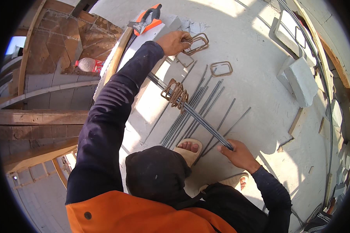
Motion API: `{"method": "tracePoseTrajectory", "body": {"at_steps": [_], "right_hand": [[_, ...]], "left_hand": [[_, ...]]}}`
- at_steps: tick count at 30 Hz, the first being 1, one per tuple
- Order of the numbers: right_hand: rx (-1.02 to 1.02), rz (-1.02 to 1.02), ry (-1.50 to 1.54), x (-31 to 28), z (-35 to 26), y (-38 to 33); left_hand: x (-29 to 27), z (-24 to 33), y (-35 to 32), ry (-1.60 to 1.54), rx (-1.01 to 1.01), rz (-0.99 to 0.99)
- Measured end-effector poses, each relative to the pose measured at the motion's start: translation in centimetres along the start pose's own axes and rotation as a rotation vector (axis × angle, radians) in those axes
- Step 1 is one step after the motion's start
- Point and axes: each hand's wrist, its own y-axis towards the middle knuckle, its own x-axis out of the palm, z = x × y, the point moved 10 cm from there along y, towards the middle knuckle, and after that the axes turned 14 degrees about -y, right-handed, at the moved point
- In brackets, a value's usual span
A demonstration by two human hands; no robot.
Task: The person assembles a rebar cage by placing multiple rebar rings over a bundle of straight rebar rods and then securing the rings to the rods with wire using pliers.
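My left hand (174, 42) reaches far forward, its fingers closed on a small stack of rusty rectangular stirrups (199, 44). My right hand (240, 155) grips the near end of a bundle of grey steel rods (204, 122), which slants up and away to the left. Several rusty stirrups (175, 94) are threaded around this bundle about midway. One loose stirrup (221, 68) lies on the floor to the right of my left hand, and another stirrup (184, 59) lies just below that hand. More loose rods (182, 112) are spread on the floor beneath the bundle.
An orange-and-black handsaw (147, 21) rests on a pale block (169, 24) at the far left. A plastic bottle (90, 65) lies by the wooden boards (54, 42). White blocks (301, 81) stand on the right, with long bars (323, 73) running along that side. My sandaled foot (188, 149) is beside the rods.
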Motion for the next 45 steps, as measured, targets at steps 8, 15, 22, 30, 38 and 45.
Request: {"method": "tracePoseTrajectory", "body": {"at_steps": [8, 15, 22, 30, 38, 45], "right_hand": [[-0.065, 0.091, -0.057, -1.4, -3.3, -5.0], [-0.127, 0.167, -0.048, -2.3, -4.1, -7.3], [-0.179, 0.193, -0.088, -2.0, -3.8, -6.7], [-0.143, 0.189, -0.113, -1.9, -2.6, -5.2], [-0.139, 0.167, -0.077, -2.1, -1.6, -4.3], [-0.187, 0.189, -0.032, -2.0, -2.7, -3.7]], "left_hand": [[-16.4, -1.4, -14.3, 0.081, -0.037, 0.372], [-20.0, -3.3, -20.5, 0.105, -0.142, 0.488], [-16.1, 0.5, -25.5, 0.054, -0.083, 0.524], [-4.4, 0.2, -24.5, -0.613, -0.218, 0.319], [1.8, -1.4, -23.4, -0.643, -0.057, 0.254], [-2.3, -1.8, -24.3, -0.451, -0.071, 0.643]]}}
